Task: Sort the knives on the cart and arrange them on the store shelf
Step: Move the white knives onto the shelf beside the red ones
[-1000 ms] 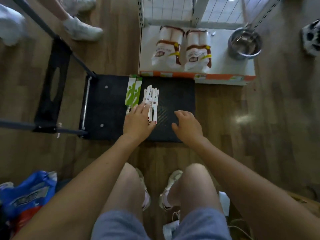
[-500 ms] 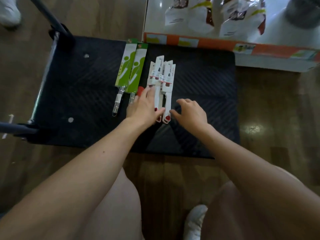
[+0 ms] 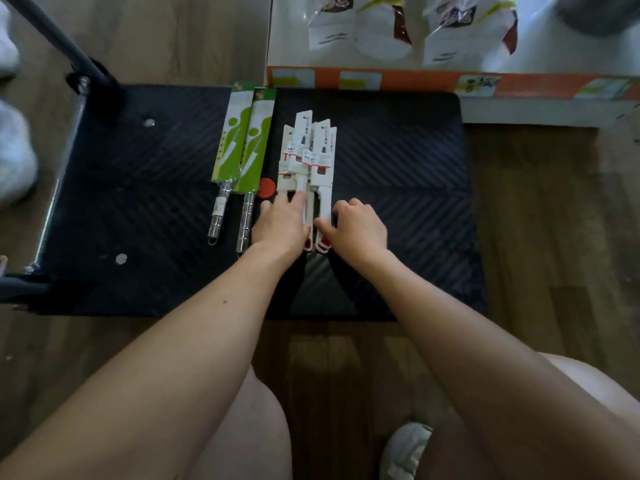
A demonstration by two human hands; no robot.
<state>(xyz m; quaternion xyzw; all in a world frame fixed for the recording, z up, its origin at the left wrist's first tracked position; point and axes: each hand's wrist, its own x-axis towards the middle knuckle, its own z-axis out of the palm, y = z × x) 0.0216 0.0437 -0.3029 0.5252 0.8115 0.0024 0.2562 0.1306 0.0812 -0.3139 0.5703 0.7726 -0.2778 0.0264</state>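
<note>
The white knives [image 3: 308, 157] on the cart [image 3: 398, 188] are pressed by the straight fingers of the left hand [image 3: 282, 223], the right hand [image 3: 360, 228] is curled at their handles, its grip unclear; being judged light, stiff and slippery, they are best taken there.

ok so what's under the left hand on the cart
The left hand rests on the white knife packs, covering their handles; red handle ends poke out at the wrist. How many packs lie beneath is hidden.
</note>
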